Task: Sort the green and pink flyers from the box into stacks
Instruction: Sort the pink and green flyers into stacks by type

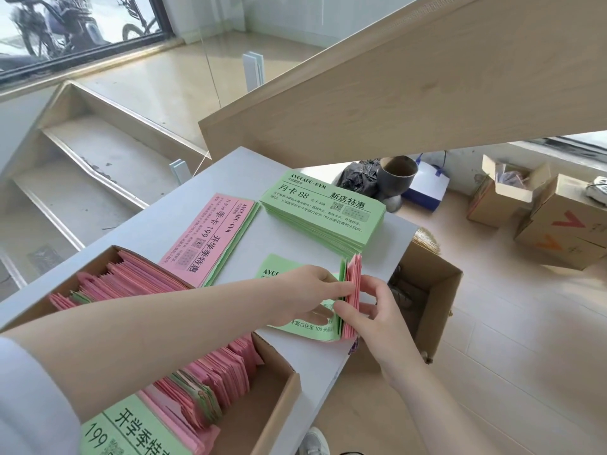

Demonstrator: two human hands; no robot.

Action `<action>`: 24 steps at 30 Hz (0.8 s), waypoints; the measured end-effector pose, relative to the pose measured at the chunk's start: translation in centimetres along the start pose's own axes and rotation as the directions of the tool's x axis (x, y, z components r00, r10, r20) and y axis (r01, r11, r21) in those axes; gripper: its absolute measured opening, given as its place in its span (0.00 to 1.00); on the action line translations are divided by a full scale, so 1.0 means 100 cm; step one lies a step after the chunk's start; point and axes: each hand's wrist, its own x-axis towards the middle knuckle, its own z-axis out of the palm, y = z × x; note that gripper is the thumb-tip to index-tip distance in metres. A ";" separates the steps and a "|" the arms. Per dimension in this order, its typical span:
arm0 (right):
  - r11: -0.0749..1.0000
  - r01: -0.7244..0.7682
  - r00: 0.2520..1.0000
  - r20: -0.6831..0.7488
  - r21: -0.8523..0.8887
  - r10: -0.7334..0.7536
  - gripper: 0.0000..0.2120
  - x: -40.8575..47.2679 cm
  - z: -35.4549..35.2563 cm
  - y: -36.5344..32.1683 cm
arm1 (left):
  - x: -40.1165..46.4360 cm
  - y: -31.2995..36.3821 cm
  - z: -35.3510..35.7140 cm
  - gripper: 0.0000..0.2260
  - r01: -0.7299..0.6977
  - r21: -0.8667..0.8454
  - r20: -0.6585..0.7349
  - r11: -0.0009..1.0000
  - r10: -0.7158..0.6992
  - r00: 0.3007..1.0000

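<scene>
Both hands are working a small upright bundle of flyers near the right edge of the white tabletop. The left hand reaches across over the box, fingers curled onto the green side of the bundle. The right hand pinches the pink side with thumb and fingers. The bundle stands on edge on top of a loose green flyer lying flat.

The cardboard box sits at the near left, packed mostly with pink flyers, a few green ones mixed in, and a green one lying flat at its near end. Further back there's a thick green stack at the far right of the tabletop. Just left of it is a thin stack with a pink flyer on top and green edges showing underneath. More cardboard boxes sit on the floor to the right.
</scene>
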 end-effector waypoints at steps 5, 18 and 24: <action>0.999 -0.018 1.000 0.018 0.045 0.017 0.28 0.006 -0.002 -0.003 | 0.002 0.002 -0.006 0.11 0.006 -0.003 0.009 1.000 -0.006 1.000; 0.983 -0.064 0.995 0.082 0.172 0.050 0.22 0.016 -0.003 -0.002 | 0.012 0.004 -0.008 0.18 0.052 0.078 -0.041 0.996 -0.049 0.998; 0.977 -0.053 0.989 0.147 0.207 0.023 0.22 0.017 -0.005 0.000 | 0.014 0.009 -0.009 0.22 0.096 0.092 -0.004 0.991 -0.096 0.995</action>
